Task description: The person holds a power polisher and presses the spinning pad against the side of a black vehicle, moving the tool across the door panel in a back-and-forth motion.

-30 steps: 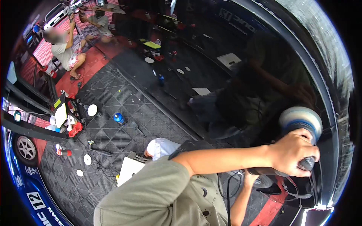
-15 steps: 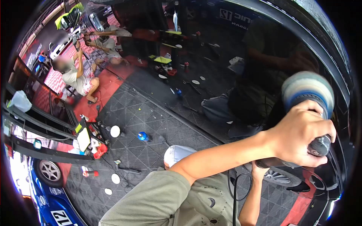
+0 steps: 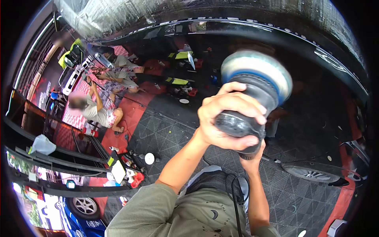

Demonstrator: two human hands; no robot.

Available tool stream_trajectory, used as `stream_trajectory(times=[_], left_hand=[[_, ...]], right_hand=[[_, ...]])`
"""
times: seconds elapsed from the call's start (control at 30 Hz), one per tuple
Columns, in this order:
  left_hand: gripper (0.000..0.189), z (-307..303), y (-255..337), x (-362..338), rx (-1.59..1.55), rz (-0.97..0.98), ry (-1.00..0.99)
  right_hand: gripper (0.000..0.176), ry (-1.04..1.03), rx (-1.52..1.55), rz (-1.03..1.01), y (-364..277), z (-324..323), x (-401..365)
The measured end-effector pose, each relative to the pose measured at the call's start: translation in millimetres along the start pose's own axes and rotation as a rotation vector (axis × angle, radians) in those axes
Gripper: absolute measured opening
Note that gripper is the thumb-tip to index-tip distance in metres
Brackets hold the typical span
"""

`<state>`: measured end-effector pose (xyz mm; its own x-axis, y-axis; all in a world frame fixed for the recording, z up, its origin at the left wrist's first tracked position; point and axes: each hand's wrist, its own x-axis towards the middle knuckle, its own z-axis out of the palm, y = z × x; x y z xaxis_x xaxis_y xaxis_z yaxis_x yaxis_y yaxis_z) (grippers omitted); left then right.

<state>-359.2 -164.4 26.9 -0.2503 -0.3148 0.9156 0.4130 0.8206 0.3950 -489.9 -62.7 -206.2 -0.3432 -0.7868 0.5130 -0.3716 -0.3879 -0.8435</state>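
A black polisher (image 3: 262,93) with a blue-edged, pale round pad (image 3: 252,63) is held up before me. The pad faces a glossy black car panel (image 3: 189,108); whether it touches is hard to tell. My left hand (image 3: 231,114) wraps around the polisher's head, fingers over the front and thumb below. Lower down, my right hand (image 3: 252,158) grips the rear handle, its fingers partly hidden by the tool. A black cord (image 3: 235,193) hangs down over my shirt.
A person (image 3: 96,108) crouches at the left on red tiles, arms raised. A small stand with a white sheet (image 3: 118,172) and red items is on the left floor, near a white disc (image 3: 149,158). A blue car (image 3: 75,223) stands lower left.
The polisher has moved left across the black panel with both my hands on it. My view has shifted too, and the car's upper edge shows more.
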Motion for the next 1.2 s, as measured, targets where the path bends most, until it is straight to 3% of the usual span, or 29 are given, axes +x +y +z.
stream_trajectory(times=[0.23, 0.37, 0.4, 0.47, 0.67, 0.7, 0.87, 0.93, 1.0, 1.2], left_hand=[[0.050, -55, -11, -18, -0.023, 0.040, -0.016], [0.049, -41, -9, -18, -0.009, 0.025, -0.032], [0.049, -33, -9, -17, 0.014, 0.022, -0.049], [0.049, -9, -10, -11, 0.020, 0.025, -0.081], [0.046, 82, -1, 11, 0.086, -0.012, -0.203], [0.050, 96, -1, 16, 0.121, 0.016, -0.286], [0.051, 177, -3, 26, 0.093, 0.053, -0.294], [0.047, 207, 0, 31, 0.102, 0.016, -0.274], [0.046, 234, 1, 39, 0.110, 0.020, -0.286], [0.049, 305, 5, 58, 0.130, 0.041, -0.354]], right_hand=[[0.091, -0.036, 0.026, 0.022, -16, 41, 10], [0.090, -0.017, 0.053, 0.033, -14, 35, 6], [0.084, -0.080, 0.120, 0.174, -10, 26, 0], [0.089, -0.009, 0.018, 0.071, -8, 7, -1], [0.093, 0.041, 0.059, 0.088, 3, -64, -5], [0.091, 0.046, 0.061, 0.106, 6, -78, -8], [0.090, 0.086, 0.089, 0.147, 40, -142, -18], [0.090, 0.003, 0.228, 0.278, 63, -157, -23], [0.087, 0.093, 0.165, 0.190, 40, -184, -11], [0.083, 0.120, 0.224, 0.244, 14, -241, 3]])
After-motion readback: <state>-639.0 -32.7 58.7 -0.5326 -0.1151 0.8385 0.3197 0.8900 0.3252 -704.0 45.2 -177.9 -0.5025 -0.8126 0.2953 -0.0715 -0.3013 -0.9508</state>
